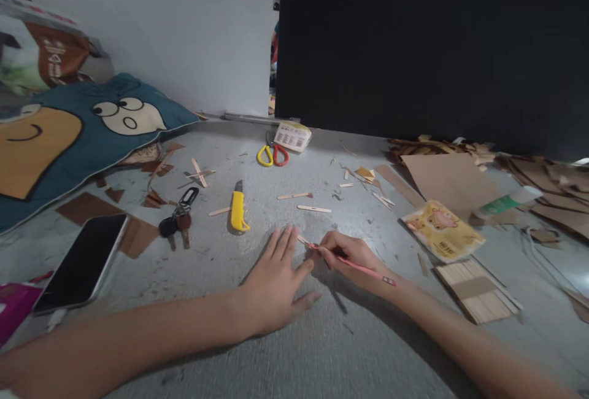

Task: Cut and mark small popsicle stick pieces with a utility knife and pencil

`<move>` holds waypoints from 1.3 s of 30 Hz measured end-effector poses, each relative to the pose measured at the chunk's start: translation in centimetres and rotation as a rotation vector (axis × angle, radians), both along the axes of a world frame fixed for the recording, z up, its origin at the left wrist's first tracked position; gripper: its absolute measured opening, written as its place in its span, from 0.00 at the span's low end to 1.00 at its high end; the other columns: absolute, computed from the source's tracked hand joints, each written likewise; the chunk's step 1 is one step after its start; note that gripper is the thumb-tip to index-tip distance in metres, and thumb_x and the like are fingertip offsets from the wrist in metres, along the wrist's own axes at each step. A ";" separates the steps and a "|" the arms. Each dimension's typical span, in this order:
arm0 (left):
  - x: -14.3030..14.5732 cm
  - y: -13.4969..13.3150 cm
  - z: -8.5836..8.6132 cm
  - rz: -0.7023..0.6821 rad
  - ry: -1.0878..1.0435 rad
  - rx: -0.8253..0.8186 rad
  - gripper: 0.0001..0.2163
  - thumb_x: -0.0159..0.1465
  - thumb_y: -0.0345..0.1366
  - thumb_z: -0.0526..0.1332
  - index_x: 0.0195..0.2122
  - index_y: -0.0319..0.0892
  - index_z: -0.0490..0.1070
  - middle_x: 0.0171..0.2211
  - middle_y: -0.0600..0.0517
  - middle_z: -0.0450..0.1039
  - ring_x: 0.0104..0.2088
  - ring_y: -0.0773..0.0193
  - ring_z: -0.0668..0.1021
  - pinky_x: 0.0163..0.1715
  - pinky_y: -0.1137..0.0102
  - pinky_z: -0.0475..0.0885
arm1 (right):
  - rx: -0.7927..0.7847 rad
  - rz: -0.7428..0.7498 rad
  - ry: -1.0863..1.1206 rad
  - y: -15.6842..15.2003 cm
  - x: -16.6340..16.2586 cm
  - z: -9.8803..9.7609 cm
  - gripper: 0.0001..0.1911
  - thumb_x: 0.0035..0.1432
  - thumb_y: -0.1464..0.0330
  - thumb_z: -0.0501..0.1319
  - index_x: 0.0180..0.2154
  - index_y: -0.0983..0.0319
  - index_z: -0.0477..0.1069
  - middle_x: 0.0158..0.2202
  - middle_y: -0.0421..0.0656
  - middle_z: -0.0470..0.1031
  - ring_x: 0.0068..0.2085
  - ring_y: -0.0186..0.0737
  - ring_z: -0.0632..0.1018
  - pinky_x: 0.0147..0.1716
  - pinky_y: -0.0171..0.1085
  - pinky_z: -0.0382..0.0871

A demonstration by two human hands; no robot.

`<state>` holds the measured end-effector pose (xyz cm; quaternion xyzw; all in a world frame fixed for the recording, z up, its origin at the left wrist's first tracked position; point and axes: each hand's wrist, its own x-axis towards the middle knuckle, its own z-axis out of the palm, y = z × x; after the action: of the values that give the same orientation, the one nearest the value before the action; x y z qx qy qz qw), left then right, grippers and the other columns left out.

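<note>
In the head view my left hand (275,282) lies flat on the grey table, fingers stretched out. Its fingertips rest beside a short wooden craft stick (302,240), partly covered by my hands. My right hand (350,254) is closed around a slim pink pen (363,268), its tip down at the stick. Just beyond are two more craft sticks, one pale (313,209) and one with a darker end (294,196). A yellow utility knife (238,207) lies left of them, with its dark tip pointing away from me.
Scissors (272,154) lie against a small packet (293,136) at the back. Keys (177,222), a phone (85,262) and a blue cushion (124,120) occupy the left. Rightward are a yellow packet (444,230), bundled craft sticks (476,290), a glue stick (508,202) and cardboard (444,181).
</note>
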<state>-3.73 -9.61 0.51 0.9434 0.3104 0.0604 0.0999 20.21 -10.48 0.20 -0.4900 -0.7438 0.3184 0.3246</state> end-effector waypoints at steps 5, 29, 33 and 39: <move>0.1 0.0 0.4 0.002 0.025 -0.023 0.31 0.75 0.57 0.53 0.72 0.44 0.64 0.78 0.35 0.43 0.77 0.30 0.48 0.73 0.40 0.47 | -0.006 0.002 0.004 0.0 0.0 -0.1 0.19 0.72 0.53 0.57 0.31 0.57 0.68 0.31 0.43 0.79 0.27 0.36 0.74 0.27 0.35 0.68; -0.1 0.0 -0.2 -0.008 -0.028 0.032 0.31 0.75 0.57 0.52 0.73 0.46 0.61 0.79 0.39 0.43 0.77 0.34 0.48 0.73 0.41 0.48 | 0.010 0.013 0.011 0.0 -0.2 0.1 0.18 0.73 0.55 0.56 0.32 0.57 0.68 0.31 0.42 0.79 0.27 0.35 0.74 0.28 0.34 0.68; -0.1 0.0 -0.1 -0.003 -0.016 0.017 0.31 0.74 0.56 0.55 0.73 0.45 0.61 0.79 0.38 0.41 0.77 0.33 0.48 0.74 0.41 0.47 | 0.021 0.022 0.004 0.0 -0.1 0.0 0.19 0.72 0.54 0.57 0.32 0.57 0.68 0.31 0.42 0.79 0.28 0.35 0.74 0.28 0.34 0.69; 0.0 -0.1 -0.3 -0.001 -0.004 0.019 0.31 0.74 0.54 0.57 0.73 0.46 0.61 0.80 0.39 0.38 0.78 0.33 0.47 0.74 0.42 0.47 | 0.035 0.015 0.020 0.0 0.0 -0.6 0.18 0.72 0.54 0.58 0.31 0.57 0.69 0.30 0.41 0.78 0.28 0.35 0.75 0.28 0.34 0.69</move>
<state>-3.75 -9.67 0.17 0.9443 0.3093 0.0653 0.0918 20.24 -10.47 -0.36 -0.4752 -0.7497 0.3128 0.3381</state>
